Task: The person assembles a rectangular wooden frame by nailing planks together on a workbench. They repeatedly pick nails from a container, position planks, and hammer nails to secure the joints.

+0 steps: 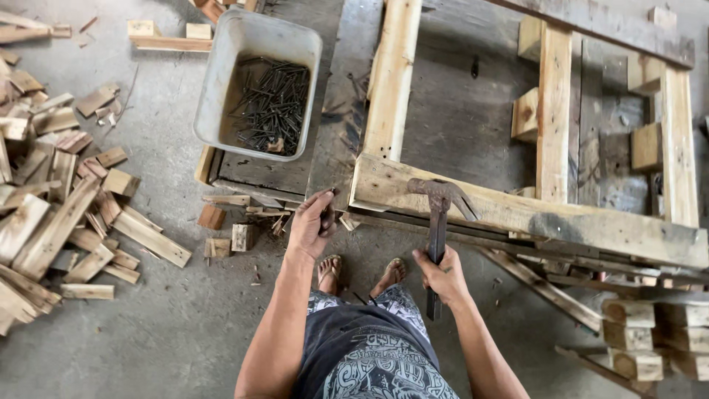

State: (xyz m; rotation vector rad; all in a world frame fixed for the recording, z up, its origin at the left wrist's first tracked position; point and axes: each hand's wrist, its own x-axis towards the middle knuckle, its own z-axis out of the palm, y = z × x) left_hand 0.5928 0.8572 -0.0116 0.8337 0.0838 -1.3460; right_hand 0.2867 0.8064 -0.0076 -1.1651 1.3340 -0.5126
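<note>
While the right hand grips a rusty claw hammer over the pallet's front plank, the left hand, closed on nails, seemingly must next set one upright.

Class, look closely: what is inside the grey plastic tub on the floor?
The grey plastic tub holds a heap of dark nails and one small wood scrap. The tub's bottom beneath the heap is covered.
</note>
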